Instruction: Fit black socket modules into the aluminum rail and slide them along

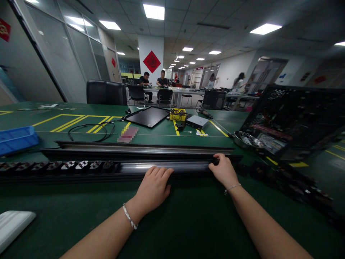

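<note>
Black rail (pixel 185 169), left hand (pixel 155 187) curled atop, right hand (pixel 225 171) pinching perhaps dark module (pixel 215 161), red character sign (pixel 152 62)

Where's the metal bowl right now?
In the head view, the metal bowl sits on the right, beyond the right hand, by the black case's lower left corner.

A panel-lit office, all ranged around the white pillar (pixel 151 45)!
And there, a red diamond (pixel 151 61) is mounted on the pillar's face; to its left, glass partitions (pixel 56 54) are seen, and nearer, a black padded chair (pixel 106 92) is parked. Before the pillar, dark chairs (pixel 165 95) are drawn up to a long table (pixel 185 91); right of the pillar, a white wall (pixel 234 63) is broken by a metal-framed doorway (pixel 269 75), while light panels (pixel 153 12) are strung past it along the tiled ceiling (pixel 180 18).
</note>
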The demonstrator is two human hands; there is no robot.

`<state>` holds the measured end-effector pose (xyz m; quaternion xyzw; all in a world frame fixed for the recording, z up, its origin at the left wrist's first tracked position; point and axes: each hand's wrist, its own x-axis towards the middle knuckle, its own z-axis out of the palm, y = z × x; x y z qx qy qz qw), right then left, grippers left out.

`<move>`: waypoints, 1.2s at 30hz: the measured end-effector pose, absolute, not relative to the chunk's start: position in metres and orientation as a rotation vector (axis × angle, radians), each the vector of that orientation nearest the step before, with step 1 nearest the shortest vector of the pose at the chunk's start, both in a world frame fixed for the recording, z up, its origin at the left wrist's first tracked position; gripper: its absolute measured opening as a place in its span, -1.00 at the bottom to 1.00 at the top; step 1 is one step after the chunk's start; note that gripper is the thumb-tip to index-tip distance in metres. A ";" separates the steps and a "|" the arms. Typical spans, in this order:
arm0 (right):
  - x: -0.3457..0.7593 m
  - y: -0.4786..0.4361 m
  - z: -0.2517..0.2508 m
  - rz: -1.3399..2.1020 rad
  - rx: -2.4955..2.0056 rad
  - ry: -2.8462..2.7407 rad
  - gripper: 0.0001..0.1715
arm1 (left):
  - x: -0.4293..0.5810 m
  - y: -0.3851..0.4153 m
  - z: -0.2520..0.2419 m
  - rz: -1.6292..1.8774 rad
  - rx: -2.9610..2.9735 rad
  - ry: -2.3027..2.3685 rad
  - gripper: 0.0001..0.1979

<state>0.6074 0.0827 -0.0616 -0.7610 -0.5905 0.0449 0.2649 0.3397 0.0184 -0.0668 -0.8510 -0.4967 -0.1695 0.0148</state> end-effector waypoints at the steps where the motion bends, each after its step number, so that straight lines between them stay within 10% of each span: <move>1: 0.607 0.083 -0.062 0.121 -2.059 -1.598 -0.59 | 0.340 0.018 -0.067 -0.524 -2.648 -1.550 -0.52; 36: 0.622 0.090 -0.063 0.124 -2.101 -1.610 -0.55 | 0.339 0.019 -0.070 -0.536 -2.636 -1.529 -0.51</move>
